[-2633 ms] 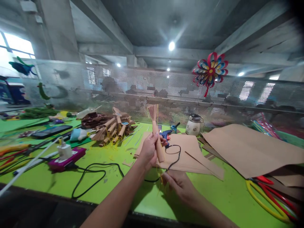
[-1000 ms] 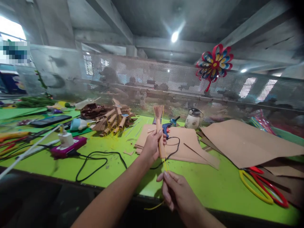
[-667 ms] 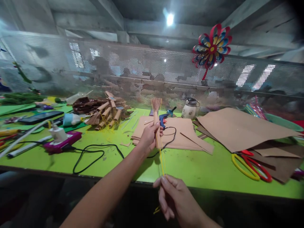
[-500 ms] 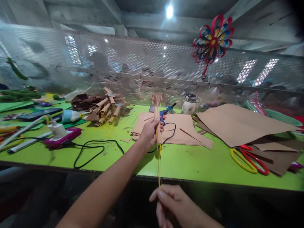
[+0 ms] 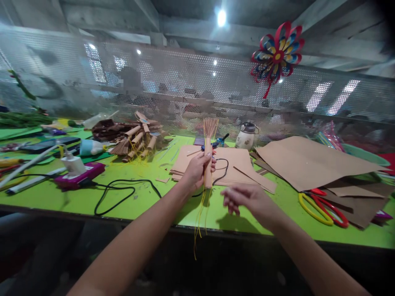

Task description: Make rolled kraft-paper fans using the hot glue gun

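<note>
My left hand (image 5: 197,170) is closed around a rolled brown paper piece (image 5: 208,176), whose fringed end fans out at the top like a small broom. Yellow strings (image 5: 200,220) hang loose from its lower end past the table edge. Over the table to the right, my right hand (image 5: 242,197) has its fingers loosely bent and apart, slightly blurred, with nothing visible in them. Behind the roll lies a stack of brown paper sheets (image 5: 234,160). A blue glue gun (image 5: 220,142), partly hidden by the roll, rests on that stack.
Similar fringed paper rolls (image 5: 140,139) are heaped at the back left. A purple power strip (image 5: 80,176) with a black cable (image 5: 115,181) lies on the left. Red and yellow scissors (image 5: 324,207) lie beside large paper sheets (image 5: 308,160) on the right. A white jar (image 5: 246,135) stands behind.
My right hand has let go of the yellow strings and moved up and right over the table. The strings, taut before, now dangle. The paper roll has shifted slightly right.
</note>
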`<control>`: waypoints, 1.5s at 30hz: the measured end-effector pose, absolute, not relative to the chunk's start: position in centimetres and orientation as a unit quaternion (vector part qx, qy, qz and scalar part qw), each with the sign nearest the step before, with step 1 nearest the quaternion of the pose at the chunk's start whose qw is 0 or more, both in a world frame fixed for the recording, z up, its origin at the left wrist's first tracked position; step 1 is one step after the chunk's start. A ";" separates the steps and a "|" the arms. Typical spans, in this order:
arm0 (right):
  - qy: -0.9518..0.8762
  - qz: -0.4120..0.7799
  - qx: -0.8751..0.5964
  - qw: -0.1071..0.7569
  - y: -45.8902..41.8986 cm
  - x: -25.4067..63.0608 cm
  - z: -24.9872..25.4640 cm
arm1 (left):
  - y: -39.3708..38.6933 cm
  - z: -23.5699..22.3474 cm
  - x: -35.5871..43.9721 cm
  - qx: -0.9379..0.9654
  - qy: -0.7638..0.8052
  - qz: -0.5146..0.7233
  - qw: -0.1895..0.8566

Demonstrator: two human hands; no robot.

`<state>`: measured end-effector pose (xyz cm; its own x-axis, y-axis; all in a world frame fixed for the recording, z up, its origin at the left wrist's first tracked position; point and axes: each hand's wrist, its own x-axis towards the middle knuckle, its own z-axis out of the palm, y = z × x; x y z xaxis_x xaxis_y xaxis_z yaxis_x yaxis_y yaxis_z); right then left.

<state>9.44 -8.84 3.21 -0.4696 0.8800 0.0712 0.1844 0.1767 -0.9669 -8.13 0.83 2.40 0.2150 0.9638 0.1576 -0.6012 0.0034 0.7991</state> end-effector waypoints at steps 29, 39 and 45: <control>-0.667 0.619 -0.311 0.276 -0.7 5.4 -2.2 | 0.0 2.7 -8.0 0.407 0.254 0.612 0.629; -0.636 0.658 -0.319 0.246 -1.3 5.2 -2.7 | -0.6 2.7 -7.8 0.409 0.238 0.603 0.643; -0.621 0.668 -0.331 0.240 -1.8 5.0 -1.9 | -0.5 2.3 -7.6 0.409 0.236 0.594 0.651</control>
